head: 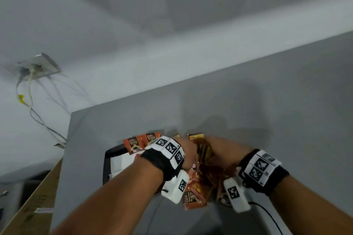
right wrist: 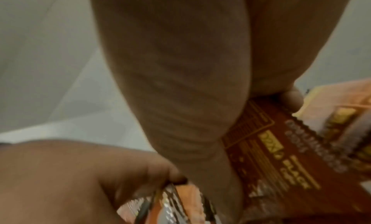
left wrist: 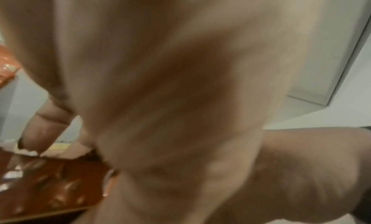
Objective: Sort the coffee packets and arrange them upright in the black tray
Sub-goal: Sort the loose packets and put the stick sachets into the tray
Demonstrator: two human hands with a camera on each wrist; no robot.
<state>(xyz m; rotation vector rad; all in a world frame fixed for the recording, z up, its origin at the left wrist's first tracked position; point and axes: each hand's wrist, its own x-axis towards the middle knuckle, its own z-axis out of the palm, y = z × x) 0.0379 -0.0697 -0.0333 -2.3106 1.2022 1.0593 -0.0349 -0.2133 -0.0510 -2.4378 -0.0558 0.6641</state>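
Loose coffee packets (head: 194, 194) lie nearest on the grey tabletop (head: 286, 110). Left hand (head: 188, 151) and right hand (head: 223, 151) both pinch brown packets (right wrist: 281, 160). Beyond, two orange packets (head: 142, 142) stand upright in the black tray (head: 107, 160).

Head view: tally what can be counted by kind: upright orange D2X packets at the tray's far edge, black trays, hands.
Upright orange D2X packets: 2
Black tray: 1
Hands: 2, left hand and right hand
Total: 5
The loose packets are too jumbled to count.
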